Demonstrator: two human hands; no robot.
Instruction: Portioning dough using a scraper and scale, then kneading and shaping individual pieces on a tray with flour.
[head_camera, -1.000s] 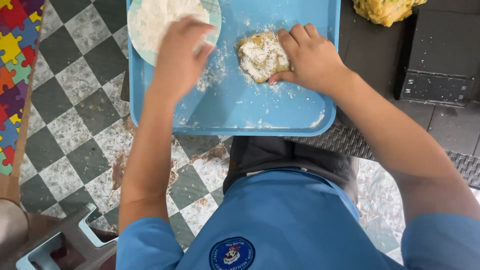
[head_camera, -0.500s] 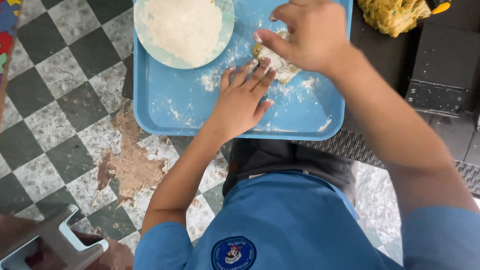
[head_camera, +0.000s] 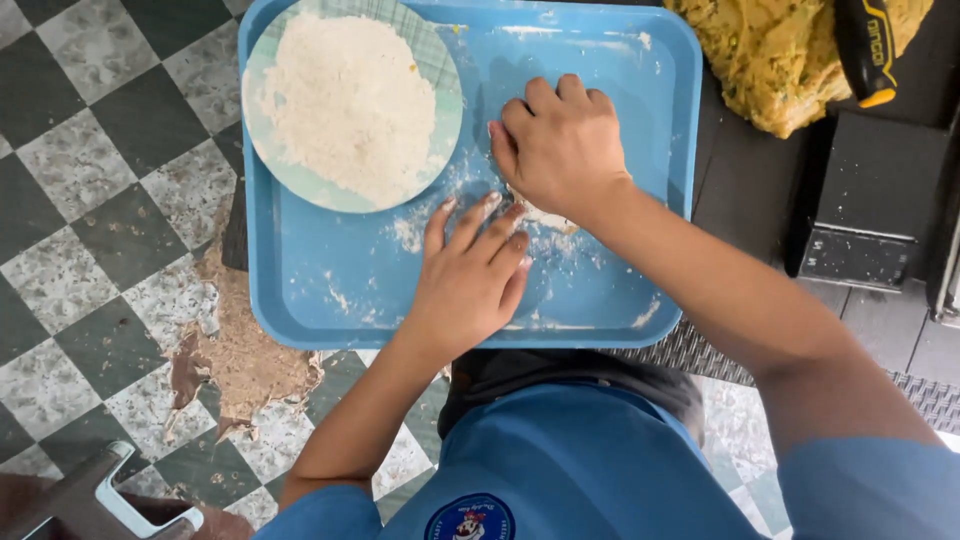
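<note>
A blue plastic tray (head_camera: 310, 290) lies in front of me, dusted with flour. A pale plate (head_camera: 448, 130) heaped with white flour sits in its far left corner. My right hand (head_camera: 560, 145) is curled over a floury lump of dough (head_camera: 545, 215), which shows only as a pale edge under the wrist. My left hand (head_camera: 470, 280) lies flat on the tray just below it, fingers spread and pointing at the dough, fingertips touching its near side.
A mound of yellow battered mix (head_camera: 780, 60) lies on the dark surface right of the tray, with a black and yellow utility knife (head_camera: 865, 50) on it. A black box-shaped appliance (head_camera: 870, 210) stands to the right. The checkered floor (head_camera: 90, 250) has a broken patch (head_camera: 240, 350).
My left hand left the flour plate and came down flat on the tray beside the dough. My right hand closed over the dough, which is now mostly hidden. The view shifted.
</note>
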